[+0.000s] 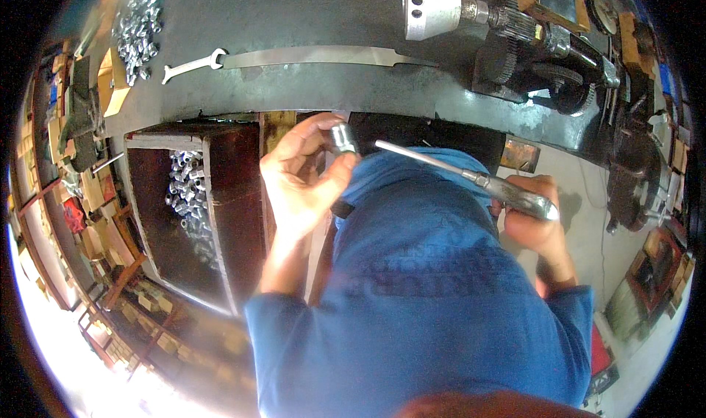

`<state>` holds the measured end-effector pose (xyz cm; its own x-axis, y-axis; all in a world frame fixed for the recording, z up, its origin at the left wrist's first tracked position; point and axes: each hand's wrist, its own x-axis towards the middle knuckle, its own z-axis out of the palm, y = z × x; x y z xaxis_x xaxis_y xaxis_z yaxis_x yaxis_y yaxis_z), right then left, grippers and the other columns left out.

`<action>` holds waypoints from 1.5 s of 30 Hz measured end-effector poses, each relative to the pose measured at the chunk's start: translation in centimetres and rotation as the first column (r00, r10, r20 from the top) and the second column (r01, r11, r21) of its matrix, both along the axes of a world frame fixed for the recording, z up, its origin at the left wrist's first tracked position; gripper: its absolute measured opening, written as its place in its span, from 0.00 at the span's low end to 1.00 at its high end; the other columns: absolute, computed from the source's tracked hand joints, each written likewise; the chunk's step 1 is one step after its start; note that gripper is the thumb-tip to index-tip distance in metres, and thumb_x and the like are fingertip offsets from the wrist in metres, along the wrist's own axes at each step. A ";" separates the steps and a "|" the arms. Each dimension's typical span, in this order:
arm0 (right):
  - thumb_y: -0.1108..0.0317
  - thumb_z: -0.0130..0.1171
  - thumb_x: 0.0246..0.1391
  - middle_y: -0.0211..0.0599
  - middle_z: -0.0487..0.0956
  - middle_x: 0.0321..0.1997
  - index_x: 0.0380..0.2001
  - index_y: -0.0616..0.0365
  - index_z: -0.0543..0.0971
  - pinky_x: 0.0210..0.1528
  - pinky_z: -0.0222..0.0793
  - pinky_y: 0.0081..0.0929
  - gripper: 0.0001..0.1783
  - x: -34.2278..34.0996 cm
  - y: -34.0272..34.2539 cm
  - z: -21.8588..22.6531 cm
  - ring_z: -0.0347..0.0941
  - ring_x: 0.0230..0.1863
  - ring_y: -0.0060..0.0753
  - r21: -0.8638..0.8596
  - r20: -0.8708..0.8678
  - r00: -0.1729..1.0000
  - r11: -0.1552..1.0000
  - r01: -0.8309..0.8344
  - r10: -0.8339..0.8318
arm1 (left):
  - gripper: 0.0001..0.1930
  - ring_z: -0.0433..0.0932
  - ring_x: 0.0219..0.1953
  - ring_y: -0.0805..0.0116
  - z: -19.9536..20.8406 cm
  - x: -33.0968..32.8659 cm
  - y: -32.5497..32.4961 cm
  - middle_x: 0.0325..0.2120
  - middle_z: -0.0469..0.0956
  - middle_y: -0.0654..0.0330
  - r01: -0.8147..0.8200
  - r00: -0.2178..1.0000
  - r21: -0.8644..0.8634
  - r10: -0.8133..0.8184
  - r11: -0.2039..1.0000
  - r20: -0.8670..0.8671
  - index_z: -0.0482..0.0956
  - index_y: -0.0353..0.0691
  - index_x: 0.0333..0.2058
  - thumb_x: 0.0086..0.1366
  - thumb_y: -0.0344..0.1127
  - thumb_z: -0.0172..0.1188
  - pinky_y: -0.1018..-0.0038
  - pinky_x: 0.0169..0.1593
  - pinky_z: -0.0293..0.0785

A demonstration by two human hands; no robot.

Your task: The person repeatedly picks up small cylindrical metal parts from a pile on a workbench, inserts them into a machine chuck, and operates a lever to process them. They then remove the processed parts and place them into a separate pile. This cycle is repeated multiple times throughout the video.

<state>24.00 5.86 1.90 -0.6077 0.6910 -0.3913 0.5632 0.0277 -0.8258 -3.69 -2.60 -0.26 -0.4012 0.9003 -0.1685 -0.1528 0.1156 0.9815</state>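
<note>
Between the thumb and fingers of my left hand (301,168) is a short, shiny metal sleeve (343,137), raised in front of the blue shirt. My right hand (531,216) is closed around the thick, dull metallic handle of a slim hand tool (426,160). Its straight, pale rod points left toward the sleeve, with a gap between tip and sleeve. Whether it is a file or a scraper, I cannot tell. Beyond my hands, a long flat file (316,55) with a narrow tang lies on the dark bench beside an open-ended wrench (195,65).
A geared machine (515,32) with a pale round chuck (430,8) stands at the bench's far right. Small metal parts (140,28) are heaped at the far left. More metal pieces (188,190) lie in an open dark box (232,197) left of me. Cluttered shelves (88,227) line the left.
</note>
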 end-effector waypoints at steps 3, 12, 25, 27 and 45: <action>0.72 0.50 0.28 0.42 0.70 0.15 0.17 0.62 0.71 0.21 0.61 0.29 0.07 0.2 0.0 0.1 0.68 0.16 0.40 0.035 0.013 1.000 0.999 -0.002 0.001 | 0.21 0.74 0.32 0.77 -0.1 0.1 0.1 0.32 0.76 0.57 -0.021 0.992 0.002 0.021 1.000 -0.122 0.72 0.28 0.41 0.44 0.18 0.60 0.82 0.38 0.69; 0.75 0.50 0.31 0.39 0.71 0.14 0.17 0.61 0.75 0.24 0.62 0.24 0.06 -0.3 0.5 0.2 0.68 0.18 0.31 -0.128 0.153 0.988 0.991 0.049 -0.029 | 0.19 0.72 0.26 0.80 -1.5 -0.5 0.3 0.25 0.77 0.62 0.043 0.829 0.034 -0.017 0.998 -0.559 0.77 0.36 0.37 0.40 0.24 0.62 0.81 0.33 0.70; 0.70 0.55 0.34 0.39 0.72 0.15 0.19 0.66 0.73 0.23 0.63 0.28 0.08 5.4 0.8 -3.4 0.67 0.18 0.28 -0.009 0.347 0.922 0.982 0.186 -0.171 | 0.17 0.66 0.28 0.83 -3.4 -0.7 0.5 0.26 0.72 0.68 0.141 0.899 -0.233 -0.223 0.962 -0.376 0.74 0.33 0.39 0.48 0.18 0.55 0.87 0.32 0.61; 0.68 0.52 0.34 0.40 0.69 0.11 0.17 0.64 0.73 0.20 0.61 0.29 0.08 3.9 0.5 -3.1 0.63 0.16 0.25 -0.076 0.225 0.965 0.985 0.156 -0.135 | 0.15 0.65 0.26 0.83 -4.4 -0.2 1.1 0.22 0.71 0.68 0.171 0.845 -0.247 -0.271 0.954 -0.461 0.75 0.34 0.38 0.47 0.22 0.57 0.85 0.31 0.63; 0.68 0.49 0.32 0.50 0.63 0.13 0.15 0.65 0.69 0.21 0.58 0.36 0.09 -2.4 1.0 -2.9 0.59 0.14 0.45 0.004 -0.025 0.999 0.999 -0.043 0.043 | 0.17 0.72 0.18 0.69 -5.3 -1.5 0.8 0.22 0.75 0.54 0.145 0.687 -0.222 -0.259 0.964 -0.679 0.76 0.35 0.35 0.40 0.27 0.57 0.77 0.25 0.69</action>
